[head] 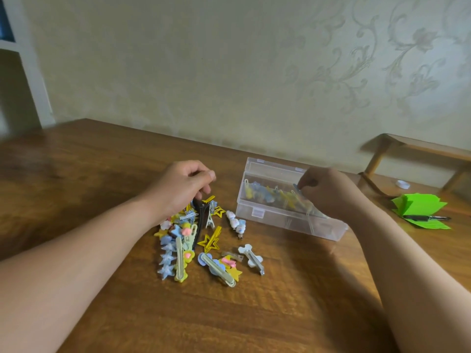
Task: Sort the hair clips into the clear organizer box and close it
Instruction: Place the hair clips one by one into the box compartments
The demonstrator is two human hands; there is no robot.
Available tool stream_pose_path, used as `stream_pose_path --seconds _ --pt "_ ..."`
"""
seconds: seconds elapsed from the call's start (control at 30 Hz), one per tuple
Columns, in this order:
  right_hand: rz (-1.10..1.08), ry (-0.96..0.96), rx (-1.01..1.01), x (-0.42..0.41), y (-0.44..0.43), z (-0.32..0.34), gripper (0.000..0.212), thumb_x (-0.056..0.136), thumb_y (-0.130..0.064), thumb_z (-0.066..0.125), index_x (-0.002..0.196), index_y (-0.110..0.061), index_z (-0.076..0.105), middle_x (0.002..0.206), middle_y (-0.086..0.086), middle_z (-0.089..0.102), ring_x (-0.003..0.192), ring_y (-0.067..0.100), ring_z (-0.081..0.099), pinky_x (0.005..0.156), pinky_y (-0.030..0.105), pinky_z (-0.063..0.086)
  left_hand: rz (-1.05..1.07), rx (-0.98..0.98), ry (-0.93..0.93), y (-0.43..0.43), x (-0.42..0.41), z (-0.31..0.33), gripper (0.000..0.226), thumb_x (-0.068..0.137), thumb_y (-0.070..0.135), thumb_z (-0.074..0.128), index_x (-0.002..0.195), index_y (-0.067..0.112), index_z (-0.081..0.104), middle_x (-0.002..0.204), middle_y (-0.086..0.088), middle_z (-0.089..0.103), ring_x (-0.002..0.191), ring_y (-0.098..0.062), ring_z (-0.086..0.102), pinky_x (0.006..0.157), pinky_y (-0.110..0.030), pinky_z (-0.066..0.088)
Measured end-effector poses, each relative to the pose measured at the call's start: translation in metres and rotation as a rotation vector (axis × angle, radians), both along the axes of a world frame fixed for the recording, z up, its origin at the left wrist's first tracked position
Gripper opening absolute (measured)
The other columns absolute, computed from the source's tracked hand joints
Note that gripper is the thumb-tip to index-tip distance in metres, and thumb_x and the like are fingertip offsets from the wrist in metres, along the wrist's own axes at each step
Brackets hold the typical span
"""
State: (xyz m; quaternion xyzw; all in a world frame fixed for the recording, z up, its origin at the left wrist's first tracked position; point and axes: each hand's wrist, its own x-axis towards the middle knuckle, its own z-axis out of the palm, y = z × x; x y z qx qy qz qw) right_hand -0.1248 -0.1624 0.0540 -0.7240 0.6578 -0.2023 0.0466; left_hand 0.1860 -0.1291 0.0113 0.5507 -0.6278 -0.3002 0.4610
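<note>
A pile of colourful hair clips [198, 240] lies on the wooden table in front of me, with stars, flowers and long green clips among them. My left hand [182, 186] hovers over the top of the pile with its fingers curled round a black clip [200, 212]. The clear organizer box [280, 217] stands to the right with its lid [275, 169] tipped back. Several clips are inside it. My right hand [328, 191] is over the open box and pinches a small blue clip [297, 187] at its fingertips.
A stack of green paper [418, 205] with a black pen [425, 218] on it lies at the right. A small white roll [403, 184] sits behind it. A wooden chair [418, 154] stands at the far right against the patterned wall.
</note>
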Motion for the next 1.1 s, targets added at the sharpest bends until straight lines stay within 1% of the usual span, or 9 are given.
stream_pose_path --seconds 0.1,0.3,0.5,0.67,0.73,0.87,0.97,1.03,1.1 --pt "0.006 0.002 0.026 0.0 0.001 0.0 0.02 0.093 -0.019 0.058 0.094 -0.03 0.075 0.093 -0.01 0.074 0.086 0.013 0.065 0.083 0.041 0.06 0.0 0.001 -0.015 0.001 0.0 0.0 0.02 0.104 0.031 0.062 0.099 0.019 0.078 0.086 -0.001 0.077 0.076 -0.016 0.068 0.086 -0.044 0.057" --pt "-0.006 0.025 0.05 0.001 0.004 0.001 0.023 0.094 -0.02 0.054 0.091 -0.031 0.074 0.092 -0.011 0.073 0.086 0.015 0.066 0.084 0.042 0.06 0.002 0.0 -0.018 0.001 0.001 0.0 0.02 0.104 0.031 0.062 0.099 0.02 0.078 0.085 0.0 0.077 0.076 -0.017 0.069 0.089 -0.049 0.058" --pt "0.006 0.025 0.07 0.003 0.009 0.004 0.024 0.095 -0.024 0.053 0.087 -0.033 0.074 0.089 -0.012 0.074 0.087 0.016 0.067 0.088 0.045 0.06 0.003 0.002 -0.02 0.001 0.001 0.001 0.019 0.103 0.031 0.063 0.099 0.021 0.078 0.085 0.0 0.077 0.076 -0.017 0.069 0.089 -0.049 0.058" --pt "0.025 0.015 0.07 0.003 0.01 0.006 0.025 0.094 -0.033 0.05 0.089 -0.04 0.073 0.094 -0.017 0.073 0.093 0.016 0.066 0.095 0.046 0.055 -0.005 0.0 -0.029 0.001 0.001 0.001 0.02 0.104 0.032 0.062 0.1 0.021 0.078 0.086 0.0 0.077 0.078 -0.017 0.069 0.089 -0.047 0.058" --pt "0.02 -0.032 0.049 0.002 0.01 0.007 0.025 0.094 -0.033 0.049 0.091 -0.04 0.073 0.094 -0.016 0.073 0.091 0.018 0.065 0.09 0.043 0.054 -0.004 -0.003 -0.027 0.001 0.001 0.001 0.02 0.104 0.032 0.062 0.1 0.021 0.078 0.087 0.0 0.076 0.078 -0.017 0.069 0.088 -0.047 0.058" --pt "0.019 -0.152 -0.031 0.001 0.012 0.01 0.027 0.099 -0.025 0.048 0.098 -0.034 0.073 0.09 -0.009 0.075 0.071 0.019 0.063 0.062 0.03 0.044 -0.003 -0.005 -0.031 0.001 0.0 0.0 0.02 0.104 0.031 0.061 0.1 0.02 0.078 0.087 -0.001 0.076 0.078 -0.017 0.069 0.088 -0.047 0.058" --pt "0.055 -0.211 -0.121 0.007 0.021 0.018 0.027 0.102 -0.021 0.048 0.106 -0.025 0.074 0.089 -0.004 0.074 0.059 0.013 0.059 0.052 0.026 0.042 0.003 -0.008 -0.034 0.002 0.0 0.0 0.02 0.104 0.03 0.061 0.101 0.02 0.078 0.088 -0.002 0.076 0.079 -0.018 0.069 0.089 -0.048 0.058" --pt "0.107 -0.229 -0.137 0.014 0.029 0.026 0.026 0.101 -0.018 0.05 0.106 -0.025 0.075 0.087 -0.005 0.074 0.054 0.005 0.057 0.044 0.017 0.041 0.003 -0.007 -0.035 0.003 0.001 0.0 0.021 0.105 0.031 0.061 0.102 0.019 0.078 0.089 -0.002 0.076 0.079 -0.019 0.069 0.089 -0.047 0.057" --pt "0.203 -0.165 -0.091 0.024 0.038 0.033 0.023 0.101 -0.018 0.054 0.105 -0.027 0.075 0.084 -0.008 0.075 0.058 0.004 0.063 0.047 0.015 0.046 0.002 -0.011 -0.043 0.003 0.001 0.0 0.021 0.105 0.031 0.061 0.102 0.019 0.077 0.09 -0.002 0.076 0.08 -0.018 0.07 0.088 -0.045 0.057"
